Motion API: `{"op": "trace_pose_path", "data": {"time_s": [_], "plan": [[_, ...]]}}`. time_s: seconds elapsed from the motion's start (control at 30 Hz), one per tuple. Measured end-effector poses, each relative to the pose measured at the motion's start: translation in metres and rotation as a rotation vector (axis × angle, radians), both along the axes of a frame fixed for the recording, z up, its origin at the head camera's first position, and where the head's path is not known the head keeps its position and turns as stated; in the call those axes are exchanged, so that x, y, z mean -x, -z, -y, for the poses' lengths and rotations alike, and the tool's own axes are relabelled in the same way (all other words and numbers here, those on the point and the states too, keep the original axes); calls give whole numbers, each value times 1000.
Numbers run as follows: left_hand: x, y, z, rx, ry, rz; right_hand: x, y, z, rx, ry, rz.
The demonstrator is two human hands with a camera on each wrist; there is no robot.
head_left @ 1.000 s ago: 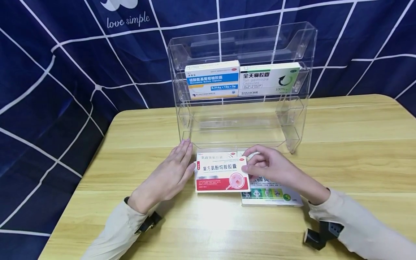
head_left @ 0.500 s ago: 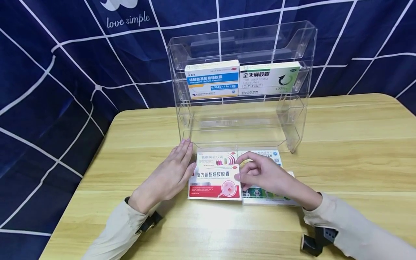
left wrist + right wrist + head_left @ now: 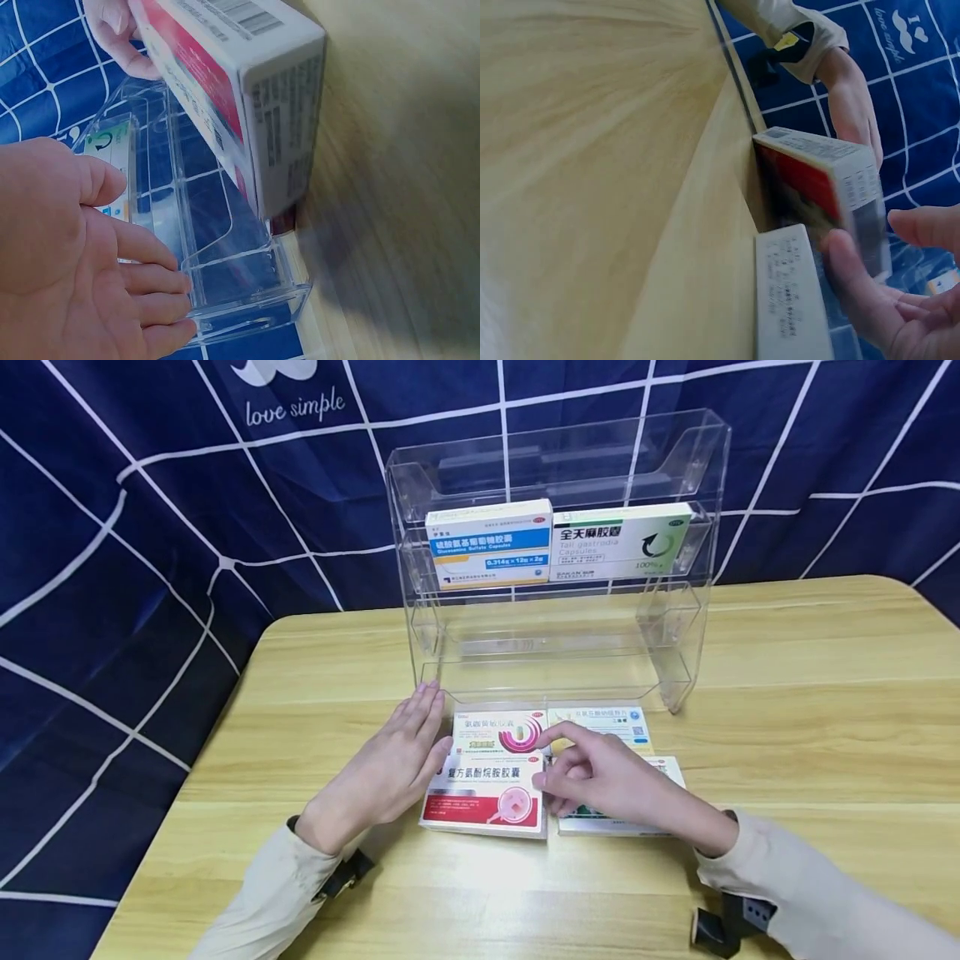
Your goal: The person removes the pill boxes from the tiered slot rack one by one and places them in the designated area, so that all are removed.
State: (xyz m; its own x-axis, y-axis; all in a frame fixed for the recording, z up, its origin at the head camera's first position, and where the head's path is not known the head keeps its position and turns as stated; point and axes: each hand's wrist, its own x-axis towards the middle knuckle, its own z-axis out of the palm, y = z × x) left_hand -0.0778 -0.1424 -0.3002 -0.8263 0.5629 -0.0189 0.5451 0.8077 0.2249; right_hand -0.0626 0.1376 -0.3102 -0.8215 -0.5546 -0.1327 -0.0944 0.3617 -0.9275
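Observation:
In the head view, my right hand (image 3: 600, 777) holds the right end of a red-and-white medicine box (image 3: 483, 797), thumb at its edge and index finger stretched out above it. The right wrist view shows the thumb (image 3: 844, 251) against that box (image 3: 810, 176). My left hand (image 3: 386, 768) stands on edge at the boxes' left side, fingers straight and pointing to the shelf; its bare palm (image 3: 67, 262) shows in the left wrist view. Behind lies a pink-and-white medicine box (image 3: 487, 727). A green-and-white medicine box (image 3: 667, 768) is partly hidden under my right hand.
A pale blue-and-yellow medicine box (image 3: 615, 722) lies at the back right of the group. Beyond stands a clear tiered rack (image 3: 558, 681), holding a blue-and-white box (image 3: 491, 547) and a green-labelled box (image 3: 622, 543) on an upper tier. Dark blue cloth (image 3: 165, 527) hangs behind the table (image 3: 810, 718).
My right hand has brought the red-and-white box left and toward me, uncovering the pink-and-white box behind. The blue-and-yellow box has come into sight. My left hand stays in place.

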Motion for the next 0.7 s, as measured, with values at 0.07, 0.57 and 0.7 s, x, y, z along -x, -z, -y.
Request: {"op": "trace_pose_path", "data": {"time_s": [0.07,0.57,0.7], "plan": [[0,0,0,1,0,1,-2,-4,-1,-59,11,-83],[1,0,-1,-7,6,-18,-40,-9,44,-499,-147,-810],[1,0,-1,-5,1,-25,-41,-8,53,-594,-240,-834]]}}
